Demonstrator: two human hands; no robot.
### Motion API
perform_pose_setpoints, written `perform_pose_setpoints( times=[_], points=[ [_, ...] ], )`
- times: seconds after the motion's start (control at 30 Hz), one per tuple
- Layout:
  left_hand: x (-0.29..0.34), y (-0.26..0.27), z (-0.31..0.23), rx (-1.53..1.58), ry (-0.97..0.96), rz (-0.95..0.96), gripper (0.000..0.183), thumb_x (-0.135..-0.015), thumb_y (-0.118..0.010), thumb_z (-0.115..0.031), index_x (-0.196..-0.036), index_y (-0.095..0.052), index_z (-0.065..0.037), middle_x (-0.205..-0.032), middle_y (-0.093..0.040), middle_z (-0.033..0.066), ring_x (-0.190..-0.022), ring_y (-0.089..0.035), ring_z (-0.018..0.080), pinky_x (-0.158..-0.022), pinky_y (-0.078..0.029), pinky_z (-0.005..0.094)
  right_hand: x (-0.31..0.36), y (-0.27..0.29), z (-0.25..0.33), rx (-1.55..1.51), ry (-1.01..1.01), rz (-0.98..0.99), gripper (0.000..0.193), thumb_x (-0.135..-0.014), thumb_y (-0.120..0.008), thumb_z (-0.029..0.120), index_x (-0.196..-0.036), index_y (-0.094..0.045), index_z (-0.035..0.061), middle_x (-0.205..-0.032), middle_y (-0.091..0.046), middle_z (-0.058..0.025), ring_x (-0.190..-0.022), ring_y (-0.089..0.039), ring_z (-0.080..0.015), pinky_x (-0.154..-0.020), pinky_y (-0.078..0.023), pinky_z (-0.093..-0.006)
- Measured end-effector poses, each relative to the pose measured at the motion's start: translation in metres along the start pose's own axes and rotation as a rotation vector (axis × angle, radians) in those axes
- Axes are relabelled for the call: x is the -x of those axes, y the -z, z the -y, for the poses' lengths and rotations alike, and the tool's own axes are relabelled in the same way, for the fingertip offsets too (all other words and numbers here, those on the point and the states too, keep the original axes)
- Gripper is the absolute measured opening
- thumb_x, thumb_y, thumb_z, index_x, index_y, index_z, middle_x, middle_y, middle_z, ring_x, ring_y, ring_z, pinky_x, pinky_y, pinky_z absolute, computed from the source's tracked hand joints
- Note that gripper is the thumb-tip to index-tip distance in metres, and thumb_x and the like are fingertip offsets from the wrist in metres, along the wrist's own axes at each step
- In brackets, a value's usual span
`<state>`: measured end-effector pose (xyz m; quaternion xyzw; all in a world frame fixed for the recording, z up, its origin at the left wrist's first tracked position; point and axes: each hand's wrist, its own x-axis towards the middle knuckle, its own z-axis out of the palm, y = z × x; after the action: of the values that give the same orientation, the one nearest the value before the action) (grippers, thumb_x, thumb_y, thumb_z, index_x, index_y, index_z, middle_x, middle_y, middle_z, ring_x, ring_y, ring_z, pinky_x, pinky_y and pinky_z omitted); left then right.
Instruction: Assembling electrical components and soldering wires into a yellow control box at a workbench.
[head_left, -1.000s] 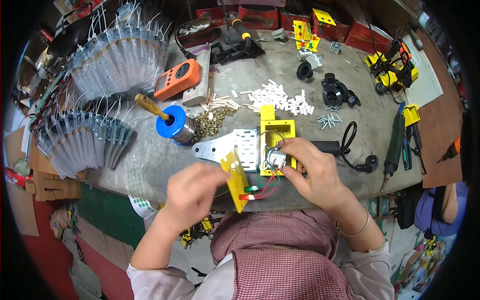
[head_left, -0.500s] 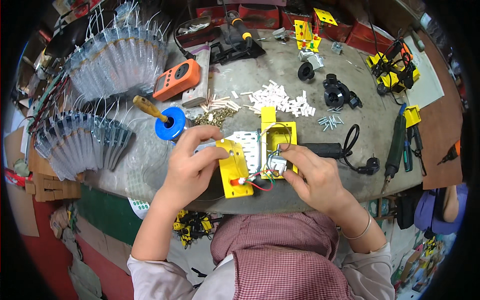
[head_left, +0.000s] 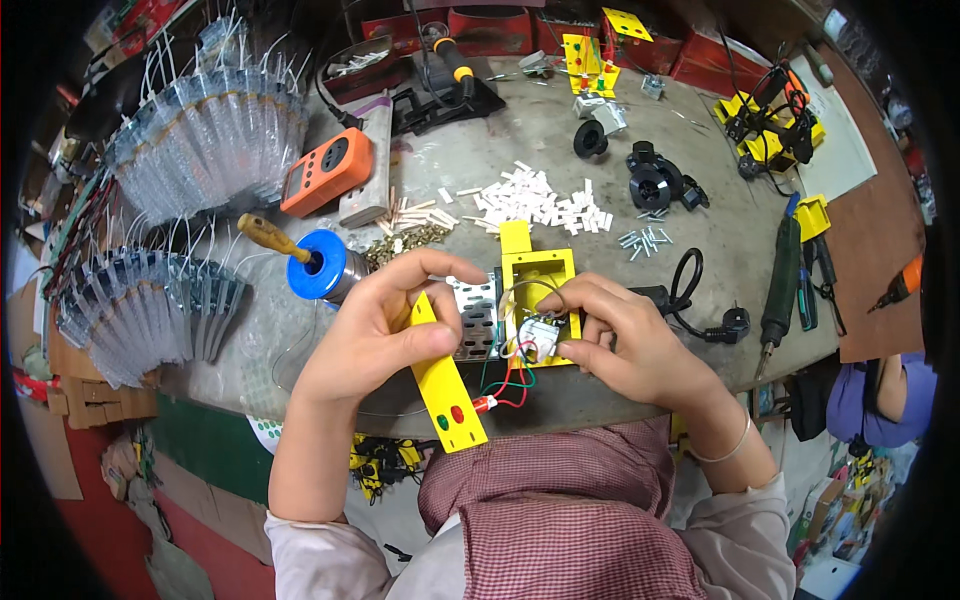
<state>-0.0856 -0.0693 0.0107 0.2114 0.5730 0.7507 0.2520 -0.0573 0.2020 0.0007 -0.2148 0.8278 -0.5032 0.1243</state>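
A yellow plate [head_left: 437, 388] with a red and a green lamp in its lower end is pinched by my left hand [head_left: 385, 325]; it stands tilted, near end over the bench edge. Red and green wires [head_left: 522, 388] run from behind it to a small whitish-grey part [head_left: 541, 340]. That part is at the near end of an open yellow box [head_left: 571, 268], with my right hand [head_left: 622, 335] closed on its right side. A thin grey wire loops over the box opening. Beside the box, on its left, is a slotted metal plate [head_left: 475, 310], partly behind my left hand.
Left of my hands stand a blue solder spool [head_left: 316, 265] and bundles of bagged strips [head_left: 150, 290]. Farther back lie white sleeves [head_left: 535, 200], brass fittings [head_left: 410, 240] and an orange meter [head_left: 328, 172]. A plugged cord [head_left: 725, 325] and soldering iron [head_left: 782, 290] lie right.
My left hand has turned the yellow plate, so its lamp face now shows, and its lower end has come nearer me. My right hand has tilted the whitish-grey part. The whole view has shifted slightly.
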Motion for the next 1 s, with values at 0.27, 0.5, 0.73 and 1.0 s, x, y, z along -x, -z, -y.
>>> perform_pose_setpoints(
  times=[0.27,0.5,0.73,1.0],
  points=[
    [-0.032,-0.024,-0.010,-0.778,-0.035,0.046,0.046,-0.071,-0.072,-0.007,-0.117,-0.066,-0.006,-0.102,-0.058,0.0025,-0.071,-0.050,0.0060,-0.058,-0.037,0.0190,0.005,-0.008,-0.007,-0.055,0.005,-0.126,0.028,-0.077,-0.072,-0.002,-0.099,-0.055,0.0030,-0.093,-0.059,-0.0083,-0.060,-0.058,-0.0147,-0.057,-0.047,-0.0302],
    [-0.033,-0.041,-0.015,-1.077,-0.004,0.198,0.039,-0.071,-0.075,-0.004,-0.107,-0.062,-0.003,-0.103,-0.063,0.0079,-0.078,-0.063,0.0218,-0.064,-0.050,0.0312,0.008,-0.013,-0.012,0.027,0.144,-0.165,0.026,-0.077,-0.071,-0.001,-0.096,-0.054,0.0037,-0.089,-0.057,-0.0073,-0.061,-0.058,-0.0176,-0.057,-0.047,-0.0318],
    [-0.020,-0.060,-0.002,-1.348,-0.147,0.082,0.037,-0.068,-0.077,-0.003,-0.101,-0.062,-0.005,-0.101,-0.065,0.0067,-0.072,-0.067,0.0238,-0.057,-0.052,0.0339,0.010,-0.016,-0.018,0.020,0.193,-0.250,0.022,-0.075,-0.073,-0.005,-0.092,-0.060,0.0013,-0.096,-0.062,-0.0066,-0.061,-0.059,-0.0085,-0.054,-0.048,-0.0229],
    [-0.010,-0.061,0.022,-1.422,-0.451,-0.137,0.043,-0.058,-0.080,-0.003,-0.097,-0.063,-0.003,-0.096,-0.066,0.0094,-0.069,-0.066,0.0257,-0.056,-0.052,0.0346,0.016,-0.006,-0.015,0.173,0.341,-0.172,0.024,-0.076,-0.067,-0.004,-0.099,-0.064,0.0000,-0.097,-0.064,-0.0123,-0.070,-0.066,-0.0206,-0.061,-0.054,-0.0283]
  ],
)
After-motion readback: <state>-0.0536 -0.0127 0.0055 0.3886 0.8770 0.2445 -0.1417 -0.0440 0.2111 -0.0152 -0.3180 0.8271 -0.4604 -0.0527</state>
